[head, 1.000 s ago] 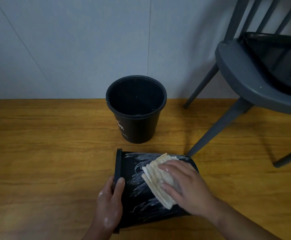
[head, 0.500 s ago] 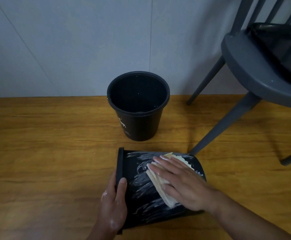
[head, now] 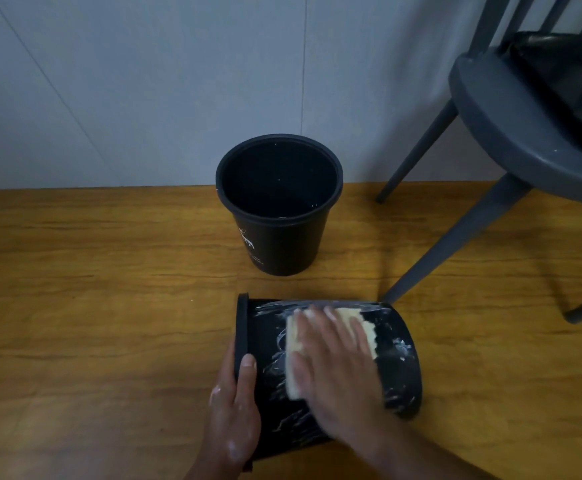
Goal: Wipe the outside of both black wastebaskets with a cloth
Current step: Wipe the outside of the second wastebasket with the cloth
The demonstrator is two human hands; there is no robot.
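Head view: the tipped wastebasket is lying on its side on the wooden floor, its black outside streaked with white smears. The right hand is pressing a yellowish cloth flat against it, fingers straight. The left hand is gripping its rim. An upright wastebasket is standing just behind, a grey chair at its right.

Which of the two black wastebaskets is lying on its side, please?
The nearer wastebasket, smeared with white streaks, its mouth facing left; the farther wastebasket stands upright.
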